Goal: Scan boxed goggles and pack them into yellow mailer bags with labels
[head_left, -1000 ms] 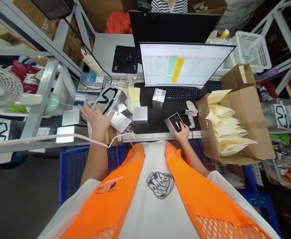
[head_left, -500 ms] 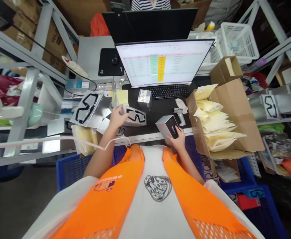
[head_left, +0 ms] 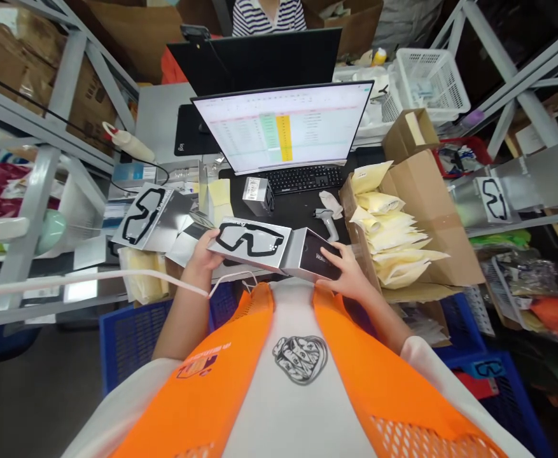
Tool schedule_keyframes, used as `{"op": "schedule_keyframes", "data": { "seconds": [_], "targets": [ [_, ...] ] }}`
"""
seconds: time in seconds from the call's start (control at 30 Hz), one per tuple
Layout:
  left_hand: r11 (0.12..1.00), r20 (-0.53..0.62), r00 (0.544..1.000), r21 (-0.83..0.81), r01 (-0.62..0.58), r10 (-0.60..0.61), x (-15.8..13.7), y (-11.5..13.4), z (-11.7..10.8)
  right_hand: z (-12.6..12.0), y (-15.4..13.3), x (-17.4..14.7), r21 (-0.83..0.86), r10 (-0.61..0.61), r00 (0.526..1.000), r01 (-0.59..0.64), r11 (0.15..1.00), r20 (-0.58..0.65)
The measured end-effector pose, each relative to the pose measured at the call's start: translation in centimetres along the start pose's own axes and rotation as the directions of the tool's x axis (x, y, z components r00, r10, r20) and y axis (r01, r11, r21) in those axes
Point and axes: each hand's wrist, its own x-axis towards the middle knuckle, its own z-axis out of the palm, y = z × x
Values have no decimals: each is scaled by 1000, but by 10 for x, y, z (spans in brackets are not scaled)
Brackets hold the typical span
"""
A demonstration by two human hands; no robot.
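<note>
My left hand (head_left: 205,253) grips the left end of a silver goggles box (head_left: 279,254), printed with a black goggles outline. My right hand (head_left: 348,270) is closed around a second silver box (head_left: 311,251), which has a black face with white lettering. The two boxes meet end to end in front of my chest, above the front edge of the desk; whether one is inside the other I cannot tell. Behind them stands a small silver box (head_left: 258,196) with a barcode label. A grey handheld scanner (head_left: 326,224) lies beyond my right hand.
A carton (head_left: 455,222) of yellow padded envelopes (head_left: 388,222) stands on the right. To the left are a large goggles box (head_left: 147,216) and a white cable (head_left: 164,275). The monitor (head_left: 283,127) and keyboard (head_left: 302,178) are behind; a person in stripes (head_left: 269,18) sits opposite.
My left hand has brought its goggles box rightward and nearer, turning its printed face up. The box in my right hand has tilted, and both boxes now meet. The view has shifted a little.
</note>
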Motion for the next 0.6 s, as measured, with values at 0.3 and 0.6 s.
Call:
{"op": "schedule_keyframes", "data": {
  "seconds": [0.3, 0.6],
  "targets": [
    [997, -158, 986, 56, -44, 52, -39, -16, -13, -16, -12, 33, -322, 27, 927, 102, 941, 373],
    [996, -161, 983, 33, -85, 89, -70, -33, -36, -22, -29, 35, -312, -54, 893, 213, 926, 447]
  ]
}}
